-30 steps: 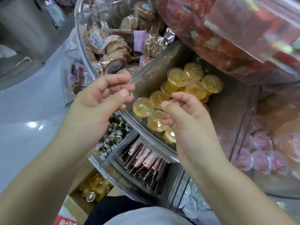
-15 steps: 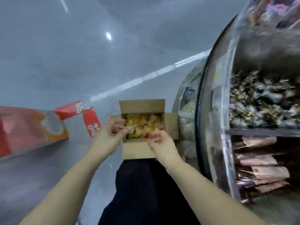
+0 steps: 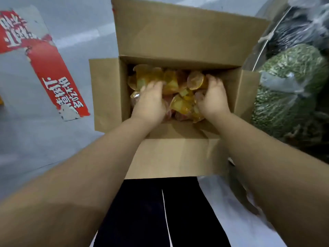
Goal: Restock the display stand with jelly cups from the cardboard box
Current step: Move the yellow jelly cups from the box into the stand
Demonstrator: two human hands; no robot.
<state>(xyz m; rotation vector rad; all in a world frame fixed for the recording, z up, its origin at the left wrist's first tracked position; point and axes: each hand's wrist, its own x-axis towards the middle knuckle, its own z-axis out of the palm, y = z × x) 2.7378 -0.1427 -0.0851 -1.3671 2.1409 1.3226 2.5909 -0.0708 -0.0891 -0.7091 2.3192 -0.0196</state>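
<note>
the cardboard box point(image 3: 178, 157) sits open on the floor point(image 3: 35, 139), directly in front of the person, with all four flaps folded outward. the far flap points to 12 o'clock, the near flap lies at 6 o'clock against the person's dark trousers point(image 3: 160, 211).

inside the box, a loose pile of jelly cups point(image 3: 149, 75) fills the far half of the opening. the cups are clear with yellow-orange contents; they lie tilted at mixed angles, touching one another. a bare strip of the box bottom shows at the near edge.

the left hand point(image 3: 149, 102) is palm down on the pile at about 9 o'clock of the opening, fingers spread over the cups and pressing into them; whether any cup is actually enclosed cannot be told, as the fingertips are blurred.

the right hand point(image 3: 212, 97) is at about 3 o'clock of the opening, fingers curled round one jelly cup point(image 3: 195, 81) whose round foil lid faces the left hand. the thumb is down among the cups below.

at 3 o'clock of the box, just beside its right flap, stands the curved clear wall of the display stand point(image 3: 270, 41), with green wrapped sweets point(image 3: 292, 82) behind it. at 10 o'clock, apart from the box, a red flattened carton point(image 3: 53, 68) with white lettering lies on the floor.
</note>
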